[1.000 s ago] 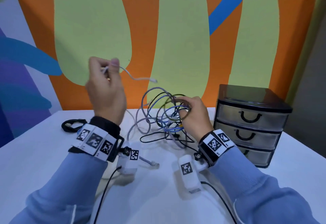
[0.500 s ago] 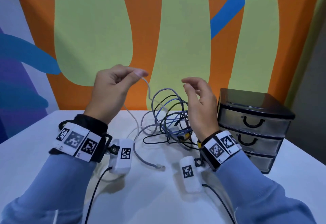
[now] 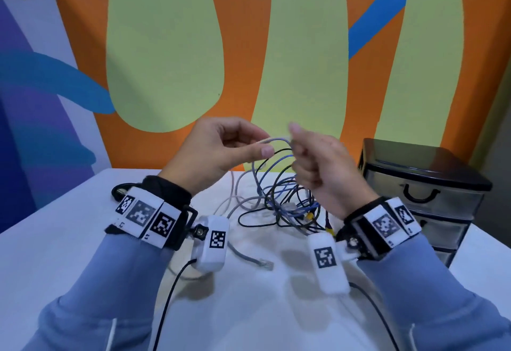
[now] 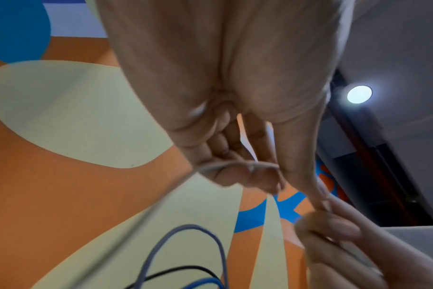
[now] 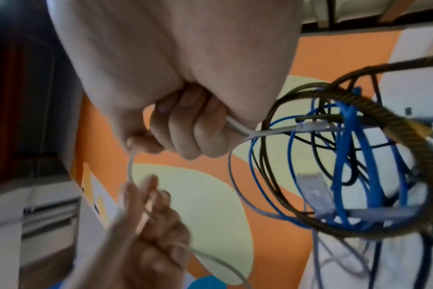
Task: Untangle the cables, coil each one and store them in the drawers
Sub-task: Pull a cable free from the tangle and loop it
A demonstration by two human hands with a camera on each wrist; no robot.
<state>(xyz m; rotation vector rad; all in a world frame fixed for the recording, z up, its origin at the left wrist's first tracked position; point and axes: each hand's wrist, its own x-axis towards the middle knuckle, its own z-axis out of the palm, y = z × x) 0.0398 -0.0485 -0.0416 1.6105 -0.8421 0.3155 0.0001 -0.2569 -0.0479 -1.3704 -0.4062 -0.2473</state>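
1. Two hands were raised above the table [image 3: 83, 240], close together, sharing one pale grey cable [image 3: 278, 140].
2. Left hand [image 3: 218, 148] pinched that cable between thumb and fingertips; the cable trailed off below the hand.
3. Right hand [image 3: 318, 168] was curled in a fist round the same cable [image 5: 237, 127], which ran out from both sides of the fist.
4. Tangle of blue, black and grey cables [image 3: 284, 201] lay on the table toward its far edge, loops rising to the hands.
5. Drawer unit [image 3: 423, 190] stood at the table's right edge, its drawers closed.
6. One grey plug end [image 3: 265, 265] lay loose on the table, nearer than the tangle.
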